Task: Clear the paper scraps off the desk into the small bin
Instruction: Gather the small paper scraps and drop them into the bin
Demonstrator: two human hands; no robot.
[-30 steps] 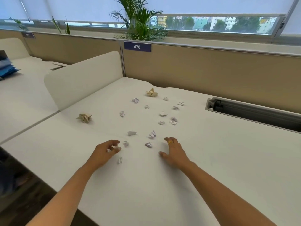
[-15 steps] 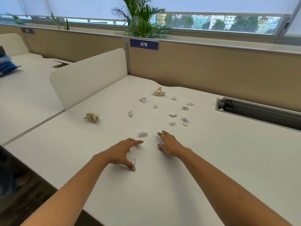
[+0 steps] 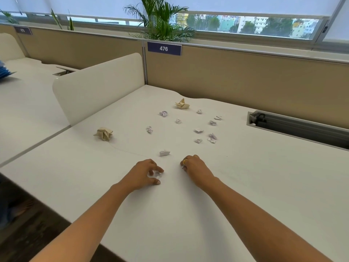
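Several small white paper scraps (image 3: 198,130) lie scattered over the white desk (image 3: 264,186). Two larger tan crumpled pieces rest there too, one at the left (image 3: 103,133) and one at the back (image 3: 181,105). My left hand (image 3: 144,173) is curled on the desk with its fingers closed around white scraps (image 3: 156,174). My right hand (image 3: 195,170), with a gold ring, is closed over scraps that its fingers hide almost fully. One white scrap (image 3: 164,152) lies just beyond and between both hands. No bin is in view.
A low white divider (image 3: 98,84) bounds the desk on the left, a tan partition (image 3: 245,76) labelled 476 at the back. An open cable tray (image 3: 298,127) is set into the desk at the right. The desk's front edge falls to a dark floor at the lower left.
Both hands have drawn their fingers in over the nearest scraps, which no longer lie loose. The left hand went from spread to curled around paper. The view shifted slightly.
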